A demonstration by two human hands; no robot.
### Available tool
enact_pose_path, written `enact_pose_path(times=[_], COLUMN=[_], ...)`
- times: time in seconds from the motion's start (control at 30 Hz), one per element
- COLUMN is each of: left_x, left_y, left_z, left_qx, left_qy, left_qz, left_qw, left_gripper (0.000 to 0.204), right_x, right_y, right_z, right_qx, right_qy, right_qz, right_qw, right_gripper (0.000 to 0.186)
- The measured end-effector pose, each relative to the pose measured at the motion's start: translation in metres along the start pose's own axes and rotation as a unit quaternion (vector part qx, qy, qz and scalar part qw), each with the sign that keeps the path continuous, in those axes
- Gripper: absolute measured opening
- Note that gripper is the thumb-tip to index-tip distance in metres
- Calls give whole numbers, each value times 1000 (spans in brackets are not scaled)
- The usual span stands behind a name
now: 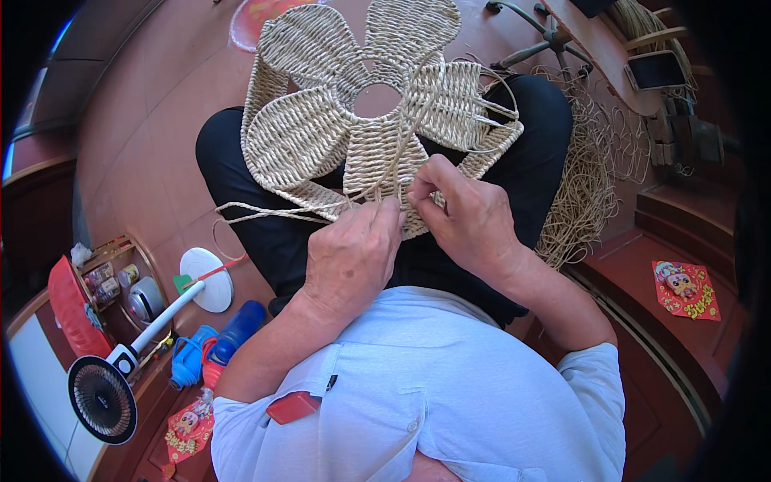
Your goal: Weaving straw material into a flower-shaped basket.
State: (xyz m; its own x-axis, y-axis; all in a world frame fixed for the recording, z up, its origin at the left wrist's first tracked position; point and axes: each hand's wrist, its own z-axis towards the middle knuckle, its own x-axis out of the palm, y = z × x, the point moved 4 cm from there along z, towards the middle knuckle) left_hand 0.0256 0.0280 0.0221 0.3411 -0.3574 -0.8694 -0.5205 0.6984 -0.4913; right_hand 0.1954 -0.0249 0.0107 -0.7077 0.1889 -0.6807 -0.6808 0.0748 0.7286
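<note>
A flower-shaped woven straw piece with several broad petals and a round hole in its middle rests across my lap. At the petal nearest me, my left hand is closed, its fingers pressed on the woven edge. My right hand pinches beside it, thumb and forefinger together on what looks like a straw cord; the fingertips partly hide it. A long straw cord runs over the weave toward both hands. Loose cord ends stick out to the left of my left hand. Thin loops of cord hang at the right petal.
A big heap of loose straw cord lies on the floor at the right, near a wheeled chair base. On the left stand a white fan, a blue bottle and a wooden box of small goods. A dark tablet sits far right.
</note>
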Motion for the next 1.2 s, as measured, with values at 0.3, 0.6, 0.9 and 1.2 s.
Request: enact_pose_path(times=[0.3, 0.6, 0.9, 1.2], left_x=[15, 8, -16, -18], left_y=[24, 16, 14, 19], left_z=[7, 0, -7, -3], left_qx=[-240, -106, -119, -121], left_qy=[263, 168, 70, 79], left_qz=[-408, -252, -158, -114], left_qw=[841, 947, 978, 983], left_gripper=[38, 45, 42, 37], right_x=[9, 10, 11, -89], right_y=[5, 9, -5, -88], right_z=[3, 7, -9, -45], right_qx=[107, 107, 282, 361], right_qy=[54, 50, 10, 21], right_qz=[49, 52, 550, 551], right_qw=[992, 992, 786, 752], right_gripper=[29, 31, 32, 38])
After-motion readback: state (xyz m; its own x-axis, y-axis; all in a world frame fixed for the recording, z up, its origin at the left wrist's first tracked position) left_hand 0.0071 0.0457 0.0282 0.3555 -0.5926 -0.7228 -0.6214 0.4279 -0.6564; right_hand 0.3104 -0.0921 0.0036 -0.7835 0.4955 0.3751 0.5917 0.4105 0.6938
